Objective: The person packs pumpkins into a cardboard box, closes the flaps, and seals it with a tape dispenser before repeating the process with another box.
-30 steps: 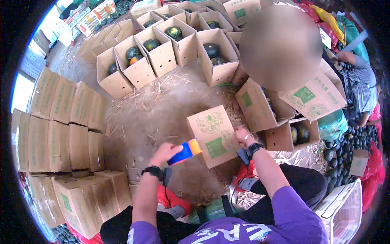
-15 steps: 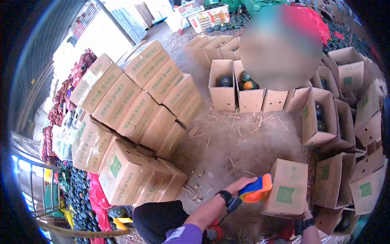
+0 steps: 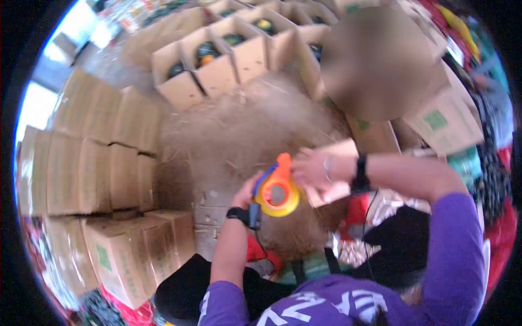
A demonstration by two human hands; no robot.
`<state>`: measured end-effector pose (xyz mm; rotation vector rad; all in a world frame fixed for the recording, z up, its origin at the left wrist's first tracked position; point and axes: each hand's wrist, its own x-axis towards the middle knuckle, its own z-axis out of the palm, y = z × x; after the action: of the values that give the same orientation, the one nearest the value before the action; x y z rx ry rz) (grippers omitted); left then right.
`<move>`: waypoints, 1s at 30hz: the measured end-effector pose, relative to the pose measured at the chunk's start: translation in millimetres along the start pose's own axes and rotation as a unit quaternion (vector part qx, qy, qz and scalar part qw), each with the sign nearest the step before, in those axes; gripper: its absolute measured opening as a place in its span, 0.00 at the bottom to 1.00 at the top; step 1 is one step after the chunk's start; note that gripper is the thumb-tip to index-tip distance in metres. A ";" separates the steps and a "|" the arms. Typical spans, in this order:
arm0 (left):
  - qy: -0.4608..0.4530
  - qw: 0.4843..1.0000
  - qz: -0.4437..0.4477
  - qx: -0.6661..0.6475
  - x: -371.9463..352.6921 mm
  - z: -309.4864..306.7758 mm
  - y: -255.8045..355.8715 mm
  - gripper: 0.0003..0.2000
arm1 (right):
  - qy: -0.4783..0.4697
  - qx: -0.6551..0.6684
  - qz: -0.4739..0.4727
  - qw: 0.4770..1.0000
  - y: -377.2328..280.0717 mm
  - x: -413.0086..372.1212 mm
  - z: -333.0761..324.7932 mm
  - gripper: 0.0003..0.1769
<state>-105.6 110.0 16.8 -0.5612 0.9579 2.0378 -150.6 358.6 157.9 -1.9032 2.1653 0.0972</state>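
Head view, motion-blurred. Nearest the camera: a purple shirt (image 3: 326, 304), with both forearms reaching forward, each with a black wristband.

The left hand (image 3: 248, 190) is closed around the blue handle of a tape dispenser (image 3: 277, 191), whose yellow ring faces the camera and whose orange tip points up. The dispenser sits at centre frame, above the person's knees, its tip just beside the right hand (image 3: 314, 169).

The right hand lies against the near edge of a box (image 3: 338, 149) of tan cardboard, palm towards it. The blur hides whether its fingers grip the box or only rest on it. The box shows above and below this hand, just to the right of the dispenser.

Beyond the hands: a dusty floor (image 3: 239, 136) strewn with straw.

Left: closed boxes (image 3: 87, 168) stacked in rows, reaching down to the near left corner.

Farthest, along the top: open boxes (image 3: 217, 68) in a row, holding dark green melons (image 3: 205, 50).
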 end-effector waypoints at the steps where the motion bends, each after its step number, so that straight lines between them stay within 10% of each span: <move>1: 0.015 0.999 -0.026 -0.026 -6.3 1.2 -2.9 0.20 | -0.154 -0.001 0.012 0.988 6.1 13.0 -19.6 0.35; 3: 0.002 0.998 -0.050 -0.040 -8.8 -8.7 -0.5 0.22 | 0.011 0.037 0.054 0.998 19.3 0.3 3.9 0.25; 5: -0.045 0.997 -0.063 -0.006 -20.4 -36.3 -5.8 0.22 | -0.018 0.045 0.206 0.977 26.9 1.2 -7.0 0.23; 10: -0.009 0.989 -0.116 0.088 -49.1 -18.2 -49.1 0.19 | -0.056 0.005 0.524 0.850 68.8 -45.5 -1.0 0.30; 11: -0.001 0.982 -0.180 0.060 -61.2 3.9 -59.4 0.20 | -0.047 0.129 0.665 0.734 72.7 -56.0 -2.6 0.33; 15: -0.106 0.935 -0.300 0.158 -26.9 20.0 -146.9 0.22 | -0.084 0.171 0.728 0.659 52.5 -115.9 25.9 0.35; 30: -0.057 0.992 -0.093 -0.070 -20.6 163.7 -163.8 0.15 | -0.048 0.244 0.766 0.593 3.6 -128.6 13.3 0.38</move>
<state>30.2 293.7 60.2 -0.5787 0.6729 1.9556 -137.9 486.2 174.8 0.5854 2.5771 -0.0875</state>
